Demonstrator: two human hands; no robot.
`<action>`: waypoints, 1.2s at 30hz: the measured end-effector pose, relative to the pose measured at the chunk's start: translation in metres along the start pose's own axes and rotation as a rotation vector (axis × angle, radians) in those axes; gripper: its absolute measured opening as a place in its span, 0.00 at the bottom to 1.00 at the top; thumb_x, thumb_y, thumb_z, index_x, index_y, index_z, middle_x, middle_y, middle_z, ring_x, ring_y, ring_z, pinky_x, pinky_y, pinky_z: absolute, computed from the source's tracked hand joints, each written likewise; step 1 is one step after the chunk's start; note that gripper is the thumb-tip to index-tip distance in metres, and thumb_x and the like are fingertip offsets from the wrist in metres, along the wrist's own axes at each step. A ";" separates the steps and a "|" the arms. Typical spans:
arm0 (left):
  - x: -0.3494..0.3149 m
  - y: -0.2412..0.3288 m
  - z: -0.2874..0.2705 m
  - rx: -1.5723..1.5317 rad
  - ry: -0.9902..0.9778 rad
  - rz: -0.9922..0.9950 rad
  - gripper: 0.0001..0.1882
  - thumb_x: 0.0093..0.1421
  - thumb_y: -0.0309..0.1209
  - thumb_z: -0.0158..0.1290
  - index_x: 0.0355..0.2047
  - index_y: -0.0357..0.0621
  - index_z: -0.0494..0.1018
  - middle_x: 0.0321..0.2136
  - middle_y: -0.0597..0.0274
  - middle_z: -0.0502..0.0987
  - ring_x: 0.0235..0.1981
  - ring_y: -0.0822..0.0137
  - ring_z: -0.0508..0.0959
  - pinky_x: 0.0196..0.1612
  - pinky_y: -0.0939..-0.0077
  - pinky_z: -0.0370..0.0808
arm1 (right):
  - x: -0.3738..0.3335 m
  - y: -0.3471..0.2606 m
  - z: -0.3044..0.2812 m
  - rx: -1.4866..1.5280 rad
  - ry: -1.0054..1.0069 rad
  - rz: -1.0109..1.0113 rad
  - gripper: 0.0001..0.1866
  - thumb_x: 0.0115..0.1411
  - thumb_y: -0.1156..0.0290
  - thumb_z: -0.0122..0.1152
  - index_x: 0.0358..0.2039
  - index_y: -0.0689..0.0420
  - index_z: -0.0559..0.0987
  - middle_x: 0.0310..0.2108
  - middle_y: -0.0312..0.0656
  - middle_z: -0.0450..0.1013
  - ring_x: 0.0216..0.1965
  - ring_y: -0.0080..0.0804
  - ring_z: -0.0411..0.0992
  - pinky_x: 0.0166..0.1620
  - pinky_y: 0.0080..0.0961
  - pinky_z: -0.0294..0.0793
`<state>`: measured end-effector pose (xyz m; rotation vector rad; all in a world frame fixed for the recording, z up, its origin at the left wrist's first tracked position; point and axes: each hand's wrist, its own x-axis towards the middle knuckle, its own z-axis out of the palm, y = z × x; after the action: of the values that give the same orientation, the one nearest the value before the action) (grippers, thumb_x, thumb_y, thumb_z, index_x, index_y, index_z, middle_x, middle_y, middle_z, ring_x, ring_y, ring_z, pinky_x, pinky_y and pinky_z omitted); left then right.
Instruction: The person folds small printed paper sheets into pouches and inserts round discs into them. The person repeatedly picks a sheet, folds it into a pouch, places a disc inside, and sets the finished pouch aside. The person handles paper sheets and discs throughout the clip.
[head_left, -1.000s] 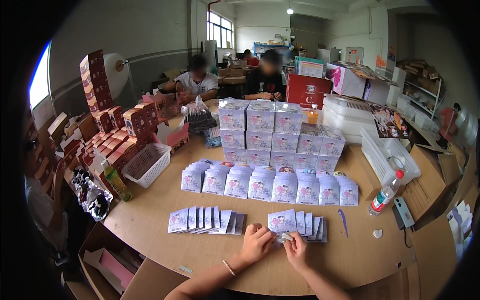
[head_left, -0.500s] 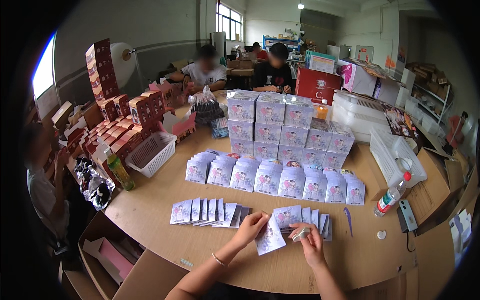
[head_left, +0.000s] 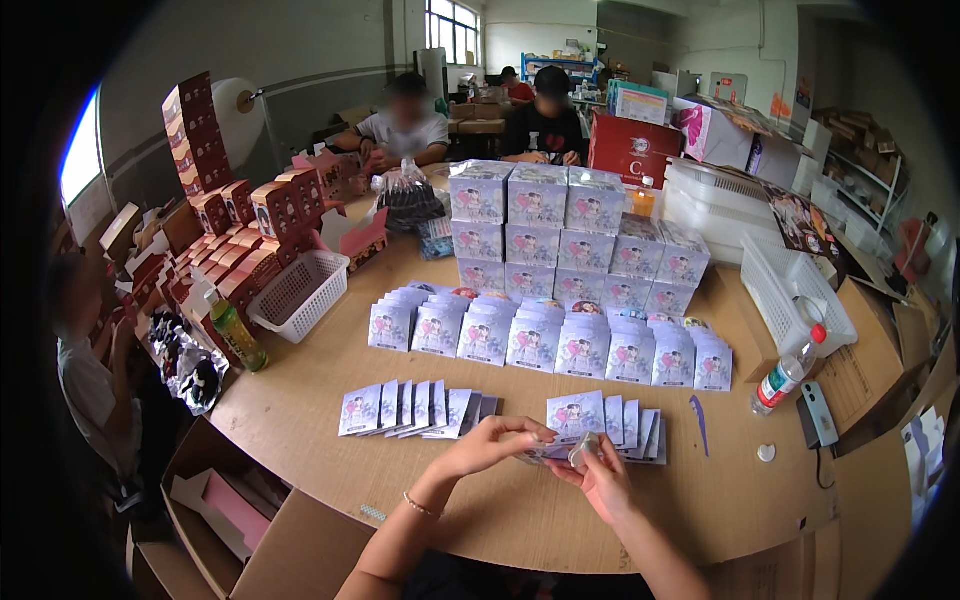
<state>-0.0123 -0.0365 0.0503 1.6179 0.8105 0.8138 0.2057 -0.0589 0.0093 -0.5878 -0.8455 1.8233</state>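
My left hand (head_left: 492, 447) pinches a lilac printed paper packet (head_left: 545, 453), tilted so that it shows almost edge-on. My right hand (head_left: 604, 478) is closed on a small round silvery disc (head_left: 584, 450), held at the packet's right end; whether any of it is inside the packet I cannot tell. Just beyond my hands lies a fanned row of similar packets (head_left: 576, 412). Another fanned row (head_left: 362, 410) lies to the left of my left hand. Farther back stand several stacks of these packets (head_left: 533, 340), with colourful round edges showing among them.
Lilac boxes (head_left: 538, 195) are piled behind the stacks. White baskets (head_left: 300, 295) stand left and right. A green bottle (head_left: 237, 330), a red-capped bottle (head_left: 790, 370), a phone (head_left: 818, 415), a purple strip (head_left: 699, 425) and a small white disc (head_left: 766, 453) surround the work area. Other people sit across the table.
The packet in my left hand has tipped from face-up to nearly edge-on. My right hand has moved left, bringing the silvery disc against the packet.
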 end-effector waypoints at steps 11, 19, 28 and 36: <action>0.002 -0.004 0.025 0.952 0.286 0.389 0.08 0.51 0.32 0.59 0.33 0.51 0.78 0.27 0.68 0.78 0.30 0.65 0.76 0.35 0.72 0.69 | -0.002 0.008 -0.012 -0.647 0.157 -0.325 0.06 0.63 0.75 0.52 0.40 0.61 0.71 0.25 0.35 0.71 0.20 0.18 0.69 0.22 0.13 0.67; 0.000 0.003 0.030 1.077 0.318 0.451 0.07 0.51 0.33 0.58 0.32 0.53 0.76 0.31 0.74 0.77 0.39 0.68 0.73 0.44 0.68 0.64 | -0.003 0.001 -0.010 -0.651 0.073 -0.294 0.05 0.61 0.80 0.52 0.38 0.64 0.72 0.24 0.34 0.69 0.21 0.16 0.68 0.23 0.14 0.67; 0.004 -0.011 0.051 1.219 0.469 0.461 0.08 0.51 0.32 0.57 0.33 0.52 0.73 0.32 0.70 0.71 0.43 0.62 0.68 0.48 0.61 0.57 | 0.002 0.009 -0.015 -0.800 0.046 -0.418 0.04 0.60 0.82 0.50 0.37 0.65 0.71 0.27 0.38 0.66 0.23 0.20 0.68 0.24 0.15 0.67; 0.007 -0.029 0.054 1.071 0.465 0.546 0.07 0.50 0.29 0.57 0.30 0.51 0.72 0.30 0.68 0.70 0.40 0.61 0.68 0.44 0.64 0.59 | -0.001 0.016 -0.021 -1.109 0.066 -0.658 0.07 0.54 0.82 0.56 0.34 0.63 0.71 0.27 0.44 0.67 0.27 0.38 0.68 0.30 0.27 0.68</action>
<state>0.0336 -0.0535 0.0132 2.7250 1.2778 1.2820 0.2116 -0.0580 -0.0168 -0.8853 -1.7484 0.6265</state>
